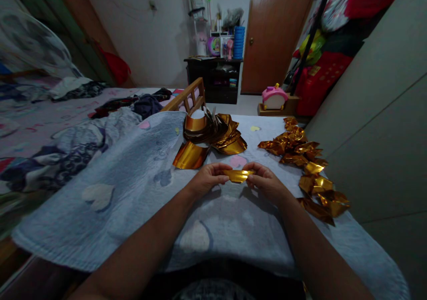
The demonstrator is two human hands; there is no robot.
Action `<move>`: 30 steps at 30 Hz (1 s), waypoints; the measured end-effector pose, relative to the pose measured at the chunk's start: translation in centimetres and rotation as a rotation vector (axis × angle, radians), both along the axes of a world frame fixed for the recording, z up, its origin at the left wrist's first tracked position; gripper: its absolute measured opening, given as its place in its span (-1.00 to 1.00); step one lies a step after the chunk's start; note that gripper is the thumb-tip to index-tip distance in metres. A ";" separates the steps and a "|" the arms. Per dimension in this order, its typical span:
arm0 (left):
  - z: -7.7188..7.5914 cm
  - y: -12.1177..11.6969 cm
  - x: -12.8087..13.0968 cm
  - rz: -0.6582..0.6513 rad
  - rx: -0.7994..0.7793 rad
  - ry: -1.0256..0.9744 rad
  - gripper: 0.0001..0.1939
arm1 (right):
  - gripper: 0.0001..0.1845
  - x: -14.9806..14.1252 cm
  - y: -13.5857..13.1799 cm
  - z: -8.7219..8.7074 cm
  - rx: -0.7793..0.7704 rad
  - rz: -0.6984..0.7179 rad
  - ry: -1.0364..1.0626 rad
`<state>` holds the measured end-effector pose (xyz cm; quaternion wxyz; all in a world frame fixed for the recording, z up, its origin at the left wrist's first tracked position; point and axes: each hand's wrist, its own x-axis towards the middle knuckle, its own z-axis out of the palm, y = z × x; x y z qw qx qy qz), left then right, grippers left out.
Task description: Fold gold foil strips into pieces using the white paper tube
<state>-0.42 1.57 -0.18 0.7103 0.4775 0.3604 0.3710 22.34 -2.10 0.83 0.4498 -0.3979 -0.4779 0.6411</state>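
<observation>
Between the fingers of my left hand (pixel 207 178) and right hand (pixel 267 183) I pinch a narrow gold foil piece (pixel 237 176) by its ends, over the blue blanket (pixel 230 220); I'd judge it part-folded. Shaped foil pieces (pixel 322 185) on the right look done; the flatter foil sheets (pixel 191 155), far and left, seemingly remain.

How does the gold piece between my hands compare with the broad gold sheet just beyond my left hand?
The held gold piece is narrow and strip-like; the gold sheet is broader.
The held piece is pinched at its ends by the left hand and right hand; the sheet lies on the blanket, untouched.
Both are shiny.
</observation>
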 end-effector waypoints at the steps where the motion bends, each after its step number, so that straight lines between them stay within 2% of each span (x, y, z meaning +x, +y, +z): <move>1: 0.0 0.0 0.0 0.001 -0.002 -0.003 -0.52 | -0.70 0.0 0.0 0.0 -0.005 0.008 0.005; 10: 0.3 -0.1 0.0 -0.024 -0.058 -0.035 -0.50 | -0.58 0.2 0.0 0.1 -0.043 0.046 0.068; 30: -0.3 0.0 -0.3 -0.086 -0.078 -0.077 -0.54 | -0.58 0.1 0.0 0.1 -0.057 0.057 0.062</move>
